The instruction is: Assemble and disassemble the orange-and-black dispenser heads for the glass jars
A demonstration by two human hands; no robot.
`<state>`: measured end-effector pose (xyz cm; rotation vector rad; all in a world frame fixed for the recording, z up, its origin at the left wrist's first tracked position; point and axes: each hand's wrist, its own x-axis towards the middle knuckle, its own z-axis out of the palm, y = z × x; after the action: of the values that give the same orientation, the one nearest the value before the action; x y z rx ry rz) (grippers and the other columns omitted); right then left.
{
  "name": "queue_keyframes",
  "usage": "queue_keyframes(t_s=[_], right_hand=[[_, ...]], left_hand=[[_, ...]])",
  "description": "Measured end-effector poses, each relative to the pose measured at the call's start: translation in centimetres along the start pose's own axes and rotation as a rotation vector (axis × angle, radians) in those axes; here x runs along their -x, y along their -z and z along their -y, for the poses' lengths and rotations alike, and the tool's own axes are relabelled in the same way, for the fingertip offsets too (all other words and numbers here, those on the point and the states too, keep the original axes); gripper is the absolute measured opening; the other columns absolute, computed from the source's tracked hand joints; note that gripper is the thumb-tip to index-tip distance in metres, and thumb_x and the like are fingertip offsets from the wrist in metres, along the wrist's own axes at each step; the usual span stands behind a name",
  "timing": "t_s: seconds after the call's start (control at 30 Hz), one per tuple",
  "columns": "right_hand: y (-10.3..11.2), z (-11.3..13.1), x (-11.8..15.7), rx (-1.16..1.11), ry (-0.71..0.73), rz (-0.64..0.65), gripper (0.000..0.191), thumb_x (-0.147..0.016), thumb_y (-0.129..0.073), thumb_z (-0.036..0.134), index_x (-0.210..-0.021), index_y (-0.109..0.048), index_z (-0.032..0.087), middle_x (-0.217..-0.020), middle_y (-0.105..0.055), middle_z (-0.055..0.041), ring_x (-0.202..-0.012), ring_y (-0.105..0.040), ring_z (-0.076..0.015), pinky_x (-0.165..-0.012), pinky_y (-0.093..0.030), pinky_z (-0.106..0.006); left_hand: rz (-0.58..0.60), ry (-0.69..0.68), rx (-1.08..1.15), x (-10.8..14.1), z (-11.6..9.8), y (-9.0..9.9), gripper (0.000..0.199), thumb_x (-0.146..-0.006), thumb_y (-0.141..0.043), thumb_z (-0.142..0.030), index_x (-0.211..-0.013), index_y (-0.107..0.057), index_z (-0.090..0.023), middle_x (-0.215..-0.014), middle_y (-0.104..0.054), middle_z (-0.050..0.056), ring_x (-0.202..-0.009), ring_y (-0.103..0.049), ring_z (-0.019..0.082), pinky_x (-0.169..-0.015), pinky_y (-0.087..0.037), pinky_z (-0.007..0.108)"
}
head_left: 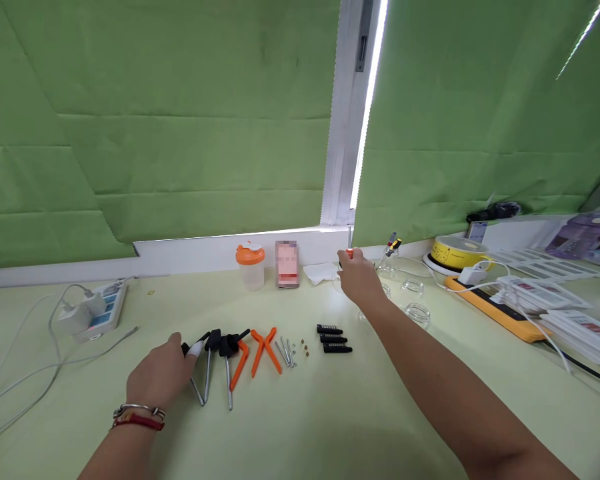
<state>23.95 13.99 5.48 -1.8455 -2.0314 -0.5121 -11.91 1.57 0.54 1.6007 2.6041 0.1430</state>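
Observation:
My right hand (357, 275) reaches to the back of the table and is closed round a screwdriver (349, 240), its metal shaft pointing up and a bit of red handle showing. Low at the left, my left hand (157, 373) has its fingers curled at a black-and-white piece (196, 348); what they grip is mostly hidden. Beside it lie bent metal rods with black heads (229, 345). Further right come orange handle-like parts (264, 350), silver screws (286, 353), small brass-coloured bits (305, 347) and three black parts with springs (334, 339).
An orange-lidded cup (251, 267), a pink box (287, 265) and a white tissue (322, 273) stand along the wall. Glass jars (417, 313) and a jar of screwdrivers (390, 260) are right. Power strips (497, 308) and cables lie at both sides.

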Motion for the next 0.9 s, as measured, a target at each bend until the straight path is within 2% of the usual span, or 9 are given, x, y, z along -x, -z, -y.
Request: queue_keyframes(t_s=[0.13, 0.23, 0.4, 0.47, 0.57, 0.63, 0.73, 0.8, 0.9], right_hand=[[5.5, 1.3, 3.4, -0.126, 0.059, -0.043, 0.041, -0.084, -0.051, 0.029, -0.123, -0.042, 0.021, -0.110, -0.049, -0.0137, -0.080, -0.055, -0.0219, -0.069, -0.039, -0.031], [8.7, 2.6, 7.0, -0.349, 0.146, 0.081, 0.044, -0.081, -0.053, 0.041, -0.122, -0.045, 0.027, -0.098, -0.054, -0.0081, -0.069, -0.053, -0.0179, -0.061, -0.038, -0.028], [10.6, 5.4, 13.2, -0.681, 0.355, 0.373, 0.044, -0.076, -0.059, 0.037, -0.119, -0.050, 0.028, -0.096, -0.055, -0.0064, -0.076, -0.054, -0.0198, -0.066, -0.041, -0.031], [10.1, 6.2, 14.8, -0.827, 0.409, 0.501, 0.046, -0.074, -0.061, 0.034, -0.118, -0.051, 0.028, -0.097, -0.056, -0.0067, -0.078, -0.054, -0.0204, -0.068, -0.042, -0.033], [7.9, 6.3, 15.6, -1.207, 0.397, 0.626, 0.054, -0.073, -0.063, 0.030, -0.124, -0.046, 0.028, -0.094, -0.058, -0.0037, -0.077, -0.055, -0.0165, -0.070, -0.044, -0.030], [5.5, 5.7, 15.3, -1.455, 0.153, 0.586, 0.041, -0.080, -0.056, 0.036, -0.118, -0.047, 0.025, -0.082, -0.056, -0.0009, -0.064, -0.051, -0.0120, -0.059, -0.043, -0.025], [1.6, 4.7, 14.8, -1.531, -0.234, 0.501, 0.032, -0.080, -0.054, 0.050, -0.084, -0.053, 0.018, -0.067, -0.050, 0.0016, -0.055, -0.043, -0.0083, -0.048, -0.034, -0.021], [-0.5, 4.4, 14.9, -1.589, -0.354, 0.750, 0.044, -0.081, -0.046, 0.061, -0.072, -0.050, 0.018, -0.053, -0.045, 0.0042, -0.043, -0.033, -0.0062, -0.040, -0.024, -0.020], [-1.9, 4.6, 15.3, -1.736, -0.434, 0.878, 0.048, -0.079, -0.044, 0.065, -0.068, -0.048, 0.018, -0.047, -0.044, 0.0055, -0.038, -0.029, -0.0052, -0.038, -0.018, -0.020]], left_hand=[[-0.175, -0.014, 0.009, 2.1, -1.8, 1.0, 0.054, -0.083, -0.031, -0.049, -0.122, -0.046, -0.015, -0.093, -0.066, 0.015, -0.075, -0.060, 0.035, -0.055, -0.042, 0.039], [-0.363, -0.240, 0.190, 4.6, -3.4, 0.5, 0.055, -0.081, -0.042, -0.046, -0.127, -0.044, -0.016, -0.102, -0.065, 0.014, -0.086, -0.060, 0.032, -0.072, -0.044, 0.039], [-0.048, -0.805, 0.831, 9.9, -6.3, -1.5, 0.084, -0.060, -0.075, -0.029, -0.135, -0.038, -0.025, -0.127, -0.054, 0.011, -0.111, -0.052, 0.031, -0.097, -0.037, 0.037], [0.142, -0.827, 1.070, 11.5, -7.1, -1.9, 0.091, -0.055, -0.078, -0.022, -0.136, -0.036, -0.027, -0.130, -0.051, 0.010, -0.115, -0.049, 0.032, -0.098, -0.036, 0.037], [0.419, -0.672, 1.307, 12.4, -7.6, -1.8, 0.086, -0.057, -0.077, -0.017, -0.134, -0.038, -0.027, -0.114, -0.059, 0.011, -0.100, -0.058, 0.030, -0.087, -0.044, 0.038], [0.554, -0.566, 1.389, 12.2, -7.5, -1.5, 0.071, -0.062, -0.075, -0.020, -0.126, -0.045, -0.025, -0.099, -0.063, 0.009, -0.086, -0.061, 0.026, -0.077, -0.047, 0.036], [0.689, -0.481, 1.537, 11.7, -7.3, -1.4, 0.052, -0.064, -0.073, -0.024, -0.112, -0.052, -0.023, -0.084, -0.064, 0.006, -0.070, -0.062, 0.023, -0.070, -0.047, 0.037], [0.751, -0.425, 1.636, 11.6, -7.5, -1.6, 0.047, -0.063, -0.072, -0.025, -0.107, -0.055, -0.022, -0.079, -0.064, 0.005, -0.065, -0.061, 0.023, -0.068, -0.046, 0.037], [0.816, -0.365, 1.713, 11.4, -7.9, -2.1, 0.035, -0.068, -0.067, -0.027, -0.101, -0.057, -0.021, -0.078, -0.064, 0.006, -0.063, -0.062, 0.023, -0.065, -0.044, 0.036]])
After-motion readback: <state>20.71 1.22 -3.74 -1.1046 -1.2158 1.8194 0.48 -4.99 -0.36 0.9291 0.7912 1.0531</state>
